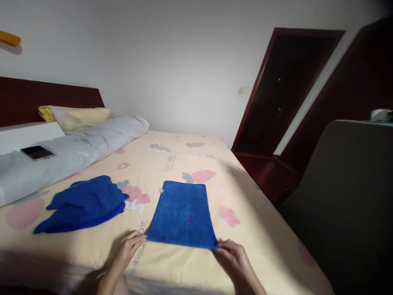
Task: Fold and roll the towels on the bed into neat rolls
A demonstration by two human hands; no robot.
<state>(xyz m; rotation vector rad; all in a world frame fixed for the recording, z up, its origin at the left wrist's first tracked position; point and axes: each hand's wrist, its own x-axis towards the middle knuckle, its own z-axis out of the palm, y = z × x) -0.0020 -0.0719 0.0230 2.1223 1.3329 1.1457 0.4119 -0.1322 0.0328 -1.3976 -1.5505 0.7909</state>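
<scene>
A blue towel (184,215) lies spread out on the bed, its near edge running between my two hands. My left hand (128,248) pinches the near left corner. At the near right corner, my right hand (233,253) has its thumb and fingers closed on the cloth. A small white tag shows on the towel's far left edge. To the left rests a crumpled heap of blue cloth (86,205), apart from both hands.
The bed (172,164) has a cream sheet with pink prints. A rolled grey quilt (101,137) with a phone (37,152) on it lies at the left, by a yellow pillow (82,118). A dark chair back (346,196) stands right, a door (285,90) behind.
</scene>
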